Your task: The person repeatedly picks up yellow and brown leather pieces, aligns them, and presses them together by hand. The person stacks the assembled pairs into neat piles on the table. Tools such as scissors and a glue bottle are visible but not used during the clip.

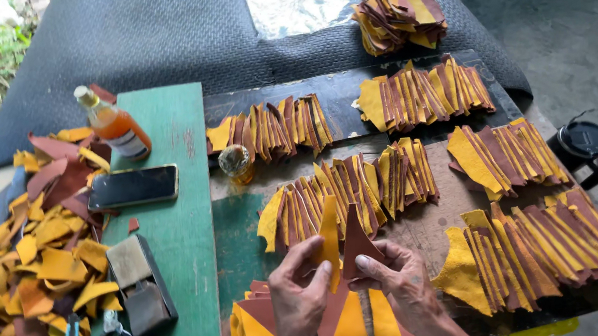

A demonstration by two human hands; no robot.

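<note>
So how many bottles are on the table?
2. An orange-filled bottle lies at the far end of the green board, just beyond the black phone. A small round glass bottle stands right of the phone. Scraps might hide more.

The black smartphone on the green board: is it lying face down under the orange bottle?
No. The black smartphone lies screen up, apart from the orange bottle beyond it on the green board.

phone (pixel 133 187) left of fanned leather rows (pixel 350 188), bottle (pixel 114 124) behind phone
</note>
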